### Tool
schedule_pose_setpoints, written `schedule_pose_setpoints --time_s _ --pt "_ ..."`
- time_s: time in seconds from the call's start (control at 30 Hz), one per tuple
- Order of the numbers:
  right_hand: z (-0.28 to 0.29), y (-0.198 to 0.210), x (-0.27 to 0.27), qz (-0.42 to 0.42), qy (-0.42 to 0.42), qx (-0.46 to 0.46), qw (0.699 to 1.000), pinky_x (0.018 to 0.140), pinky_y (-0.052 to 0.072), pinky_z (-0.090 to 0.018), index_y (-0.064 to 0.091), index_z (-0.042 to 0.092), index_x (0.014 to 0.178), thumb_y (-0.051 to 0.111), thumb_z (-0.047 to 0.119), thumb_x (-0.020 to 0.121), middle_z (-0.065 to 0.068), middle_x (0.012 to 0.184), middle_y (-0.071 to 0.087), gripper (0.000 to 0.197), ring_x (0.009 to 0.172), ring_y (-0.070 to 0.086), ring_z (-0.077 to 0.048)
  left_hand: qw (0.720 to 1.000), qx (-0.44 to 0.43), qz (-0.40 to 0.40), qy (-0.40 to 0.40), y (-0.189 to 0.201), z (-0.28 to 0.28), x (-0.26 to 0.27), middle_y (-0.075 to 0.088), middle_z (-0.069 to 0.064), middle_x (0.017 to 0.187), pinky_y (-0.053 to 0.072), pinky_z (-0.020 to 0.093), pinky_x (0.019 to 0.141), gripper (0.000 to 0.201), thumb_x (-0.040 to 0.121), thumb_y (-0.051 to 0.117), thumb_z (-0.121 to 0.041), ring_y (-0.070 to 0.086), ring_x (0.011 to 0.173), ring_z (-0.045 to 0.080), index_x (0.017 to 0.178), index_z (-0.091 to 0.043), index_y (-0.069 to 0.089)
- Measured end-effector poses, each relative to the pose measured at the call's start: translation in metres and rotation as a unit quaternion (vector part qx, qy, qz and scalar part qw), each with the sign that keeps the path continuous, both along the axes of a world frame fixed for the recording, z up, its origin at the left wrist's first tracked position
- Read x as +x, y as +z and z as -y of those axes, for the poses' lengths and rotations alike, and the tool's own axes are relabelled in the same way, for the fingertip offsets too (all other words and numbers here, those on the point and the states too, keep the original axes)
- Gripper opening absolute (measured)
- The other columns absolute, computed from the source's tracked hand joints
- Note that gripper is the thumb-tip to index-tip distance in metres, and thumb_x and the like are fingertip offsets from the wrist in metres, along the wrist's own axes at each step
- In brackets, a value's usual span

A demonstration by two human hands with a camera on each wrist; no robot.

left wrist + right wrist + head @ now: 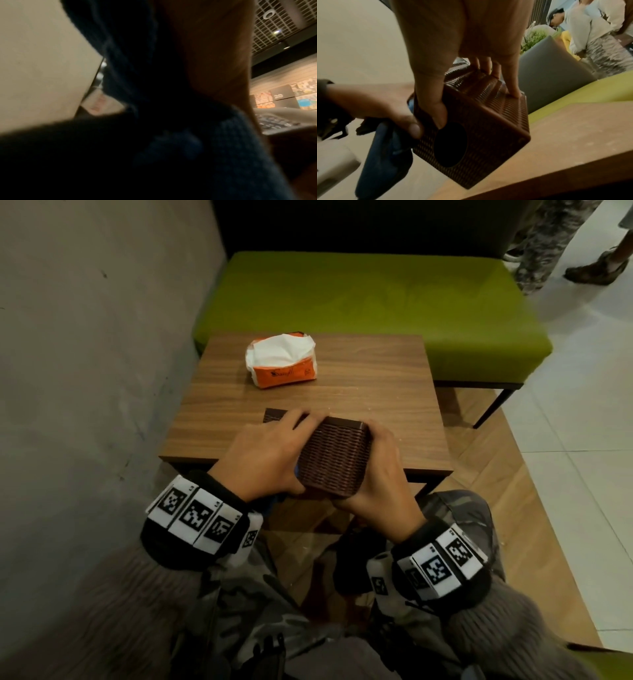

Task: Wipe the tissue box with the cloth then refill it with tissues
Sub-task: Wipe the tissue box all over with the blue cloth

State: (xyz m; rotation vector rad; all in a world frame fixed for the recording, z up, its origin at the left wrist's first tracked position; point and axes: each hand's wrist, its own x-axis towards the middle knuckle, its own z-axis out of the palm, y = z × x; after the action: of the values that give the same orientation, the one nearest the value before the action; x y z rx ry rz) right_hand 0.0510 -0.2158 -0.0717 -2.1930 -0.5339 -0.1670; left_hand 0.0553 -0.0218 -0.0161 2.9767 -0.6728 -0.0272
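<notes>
The brown woven tissue box is held tilted over the near edge of the wooden table. My right hand grips its right side. In the right wrist view the thumb sits at the box's round opening and the fingers press the far face. My left hand holds a blue cloth against the box's left side. That cloth fills the dark, blurred left wrist view. An orange pack of white tissues lies open further back on the table.
A flat brown piece, likely the box's lid, lies on the table behind my left hand. A grey wall runs along the left. A green bench stands beyond the table. Someone's legs stand at the top right.
</notes>
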Motion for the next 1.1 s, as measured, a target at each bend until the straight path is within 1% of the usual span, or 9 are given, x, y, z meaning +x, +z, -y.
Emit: schedule_pose_setpoints --time_s 0.1,0.27,0.4,0.5,0.6,0.73,0.8,0.9,1.1 --pt "0.009 -0.005 0.001 0.012 -0.006 0.012 1.000 0.100 0.037 -0.030 0.033 0.002 0.139 0.082 0.048 0.063 -0.005 0.130 0.042 0.101 0.119 0.040 -0.012 0.946 -0.304 -0.091 0.065 0.003 -0.018 0.005 0.044 -0.007 0.134 0.041 0.027 0.097 0.108 0.051 0.083 -0.053 0.045 0.120 0.004 0.141 -0.038 0.026" --pt "0.012 -0.009 0.001 -0.007 -0.011 0.072 0.997 0.100 0.045 -0.037 0.025 0.015 0.139 0.079 0.054 0.059 -0.006 0.133 0.041 0.104 0.122 0.047 -0.020 0.815 -0.530 0.114 0.206 0.005 -0.013 0.007 0.066 0.003 0.100 0.050 0.032 0.088 0.027 0.083 0.066 -0.036 0.062 0.096 0.010 0.104 -0.019 0.063" --pt "-0.004 -0.014 0.003 -0.036 -0.031 0.074 0.996 0.100 0.047 -0.038 0.035 0.015 0.135 0.079 0.047 0.056 -0.005 0.134 0.046 0.096 0.121 0.050 -0.019 0.880 -0.450 0.129 0.079 0.000 0.042 -0.020 0.059 0.008 0.113 0.040 0.019 0.095 0.030 0.081 0.069 -0.033 0.054 0.107 0.013 0.101 -0.012 0.065" --pt "-0.003 -0.016 0.004 -0.052 -0.033 0.112 0.992 0.099 0.048 -0.042 0.029 0.024 0.138 0.079 0.045 0.057 -0.004 0.135 0.045 0.097 0.122 0.051 -0.021 0.926 -0.320 0.200 -0.023 -0.015 0.053 -0.027 0.052 0.014 0.128 0.036 0.033 0.105 0.038 0.081 0.071 -0.034 0.046 0.119 0.025 0.110 -0.010 0.066" --pt "0.007 -0.011 0.000 0.033 -0.015 0.086 0.996 0.100 0.041 -0.027 0.029 0.014 0.137 0.078 0.053 0.061 -0.002 0.130 0.042 0.099 0.117 0.050 -0.020 0.908 -0.331 0.242 0.083 -0.025 0.032 -0.005 0.051 0.014 0.129 0.039 0.047 0.103 0.029 0.087 0.064 -0.030 0.045 0.121 0.026 0.111 -0.012 0.064" --pt "0.006 -0.010 -0.003 0.055 -0.012 0.059 0.997 0.100 0.037 -0.023 0.035 0.003 0.134 0.077 0.050 0.062 0.003 0.125 0.038 0.095 0.116 0.045 -0.017 0.837 -0.427 0.224 0.258 -0.025 0.024 0.006 0.052 0.013 0.119 0.045 0.023 0.093 0.026 0.088 0.061 -0.029 0.053 0.108 0.016 0.105 -0.010 0.064" --pt "-0.003 -0.009 -0.002 0.060 -0.011 0.049 0.997 0.100 0.041 -0.033 0.039 0.001 0.132 0.075 0.045 0.067 -0.002 0.123 0.044 0.086 0.112 0.049 -0.020 0.877 -0.398 0.195 0.186 -0.020 0.050 -0.006 0.052 0.011 0.121 0.042 0.014 0.092 0.029 0.086 0.062 -0.033 0.052 0.108 0.014 0.107 -0.013 0.064" --pt "-0.010 -0.012 -0.003 0.110 -0.016 0.001 0.994 0.082 0.053 -0.051 0.047 0.003 0.123 0.062 0.032 0.078 -0.018 0.110 0.061 0.056 0.096 0.061 -0.033 0.916 -0.353 0.189 0.032 -0.019 0.078 -0.024 0.054 0.015 0.121 0.045 0.026 0.097 0.030 0.085 0.066 -0.028 0.055 0.112 0.022 0.106 -0.008 0.066" --pt "0.015 -0.018 -0.007 0.043 -0.030 0.079 0.995 0.102 0.036 -0.018 0.034 0.009 0.135 0.079 0.050 0.059 0.000 0.127 0.041 0.098 0.117 0.046 -0.015 0.844 -0.420 0.211 0.256 -0.038 0.017 -0.002 0.052 0.011 0.116 0.045 0.018 0.089 0.022 0.088 0.061 -0.026 0.051 0.103 0.009 0.104 -0.011 0.062"
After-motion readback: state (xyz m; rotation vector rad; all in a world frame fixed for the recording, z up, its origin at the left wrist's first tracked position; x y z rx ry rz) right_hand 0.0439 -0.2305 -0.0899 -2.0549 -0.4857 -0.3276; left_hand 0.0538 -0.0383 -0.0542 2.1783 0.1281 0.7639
